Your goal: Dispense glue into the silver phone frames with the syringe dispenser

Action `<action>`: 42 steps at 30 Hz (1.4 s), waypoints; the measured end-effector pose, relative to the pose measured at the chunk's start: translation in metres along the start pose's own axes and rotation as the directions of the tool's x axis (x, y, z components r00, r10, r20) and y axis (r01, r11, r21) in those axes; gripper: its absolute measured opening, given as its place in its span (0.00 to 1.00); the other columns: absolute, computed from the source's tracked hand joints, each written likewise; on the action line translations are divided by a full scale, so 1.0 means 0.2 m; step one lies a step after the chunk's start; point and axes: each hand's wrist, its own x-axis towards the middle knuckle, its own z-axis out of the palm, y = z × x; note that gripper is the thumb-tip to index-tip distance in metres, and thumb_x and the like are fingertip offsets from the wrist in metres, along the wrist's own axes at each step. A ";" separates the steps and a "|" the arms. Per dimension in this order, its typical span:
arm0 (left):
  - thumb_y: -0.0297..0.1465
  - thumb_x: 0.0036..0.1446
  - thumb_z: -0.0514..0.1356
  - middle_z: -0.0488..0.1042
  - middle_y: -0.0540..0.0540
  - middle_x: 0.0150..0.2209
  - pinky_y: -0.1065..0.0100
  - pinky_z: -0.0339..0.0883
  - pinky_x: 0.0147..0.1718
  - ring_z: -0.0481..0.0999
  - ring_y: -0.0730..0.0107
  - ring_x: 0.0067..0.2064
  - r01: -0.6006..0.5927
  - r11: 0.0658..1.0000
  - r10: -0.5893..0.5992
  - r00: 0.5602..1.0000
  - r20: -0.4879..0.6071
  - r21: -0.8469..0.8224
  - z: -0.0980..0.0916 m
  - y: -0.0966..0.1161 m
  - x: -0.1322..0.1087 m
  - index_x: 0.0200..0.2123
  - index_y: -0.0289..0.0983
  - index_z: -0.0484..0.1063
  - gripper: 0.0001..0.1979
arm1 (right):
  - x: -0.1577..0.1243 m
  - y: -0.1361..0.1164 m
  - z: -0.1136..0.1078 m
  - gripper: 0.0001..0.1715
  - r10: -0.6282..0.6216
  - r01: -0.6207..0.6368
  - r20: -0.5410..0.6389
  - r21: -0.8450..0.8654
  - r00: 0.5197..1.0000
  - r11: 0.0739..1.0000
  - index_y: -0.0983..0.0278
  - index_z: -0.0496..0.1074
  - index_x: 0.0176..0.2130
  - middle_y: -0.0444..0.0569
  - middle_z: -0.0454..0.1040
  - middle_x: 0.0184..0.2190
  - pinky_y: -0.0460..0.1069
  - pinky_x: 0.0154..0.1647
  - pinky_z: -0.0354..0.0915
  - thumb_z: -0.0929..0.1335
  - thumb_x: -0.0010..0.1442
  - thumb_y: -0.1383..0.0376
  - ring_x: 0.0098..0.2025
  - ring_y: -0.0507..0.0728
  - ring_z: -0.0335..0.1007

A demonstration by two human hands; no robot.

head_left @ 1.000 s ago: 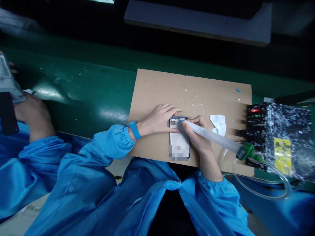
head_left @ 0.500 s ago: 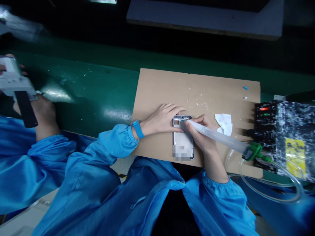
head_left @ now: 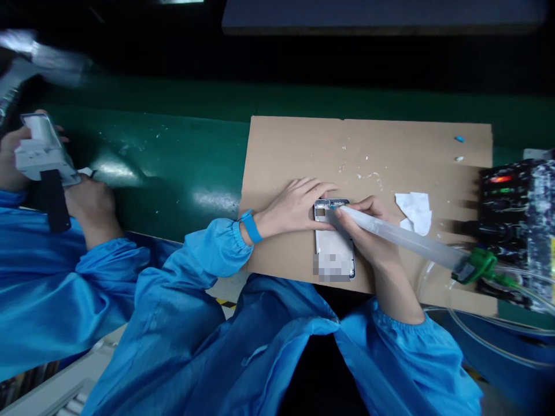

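Observation:
A silver phone housing [head_left: 333, 242] lies flat on a brown cardboard sheet [head_left: 295, 150]. My left hand [head_left: 295, 205] rests on the housing's upper left corner, fingers stretched flat and pressing it down. My right hand [head_left: 368, 234] is wrapped round a clear glue syringe [head_left: 411, 240], held like a pen. The syringe's tip touches the top edge of the housing. A green fitting [head_left: 479, 264] at the syringe's back end joins a clear hose [head_left: 477, 329].
A paint-spattered dispenser box [head_left: 520, 214] with lit lamps stands at the right. A crumpled white tissue [head_left: 415, 211] lies on the cardboard. At the left, another person's hands [head_left: 93, 202] hold a white device [head_left: 41, 153] over the green conveyor belt [head_left: 173, 167].
The view has shifted, so everything sits further right in the picture. My hands stay on the housing with the syringe tip along its top edge. The co-worker's device has risen at the left.

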 end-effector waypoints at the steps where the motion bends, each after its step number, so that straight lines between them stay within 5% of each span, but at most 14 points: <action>1: 0.54 0.64 0.75 0.80 0.41 0.58 0.52 0.67 0.63 0.78 0.49 0.62 -0.003 1.000 0.003 1.000 -0.003 0.003 0.00 0.00 0.00 0.69 0.41 0.71 0.39 | 0.00 0.00 0.00 0.22 0.000 0.000 -0.005 -0.005 1.000 1.000 0.57 0.77 0.40 0.51 0.85 0.40 0.55 0.34 0.73 0.81 0.66 0.44 0.38 0.63 0.81; 10: 0.55 0.64 0.75 0.81 0.40 0.59 0.50 0.68 0.64 0.78 0.47 0.62 0.016 1.000 -0.016 1.000 0.019 0.012 -0.01 0.01 0.00 0.69 0.43 0.70 0.40 | -0.01 -0.01 0.00 0.22 0.026 -0.025 0.031 -0.014 0.999 1.000 0.56 0.78 0.42 0.50 0.85 0.43 0.56 0.39 0.74 0.80 0.67 0.43 0.41 0.63 0.82; 31: 0.54 0.62 0.77 0.81 0.41 0.57 0.49 0.70 0.65 0.79 0.50 0.60 0.023 1.000 -0.023 1.000 0.021 0.011 -0.02 0.02 0.00 0.70 0.42 0.69 0.41 | 0.01 -0.05 -0.01 0.21 0.051 -0.049 0.054 -0.034 0.997 0.998 0.57 0.80 0.42 0.50 0.86 0.39 0.54 0.35 0.68 0.80 0.67 0.44 0.37 0.61 0.81; 42: 0.59 0.59 0.76 0.80 0.41 0.57 0.47 0.72 0.64 0.80 0.52 0.59 0.050 0.999 -0.050 0.998 0.026 0.008 0.00 -0.02 -0.01 0.71 0.42 0.69 0.46 | 0.02 -0.02 0.01 0.24 0.059 -0.058 -0.003 0.153 0.998 0.987 0.58 0.79 0.38 0.51 0.86 0.37 0.52 0.33 0.71 0.81 0.63 0.43 0.36 0.62 0.83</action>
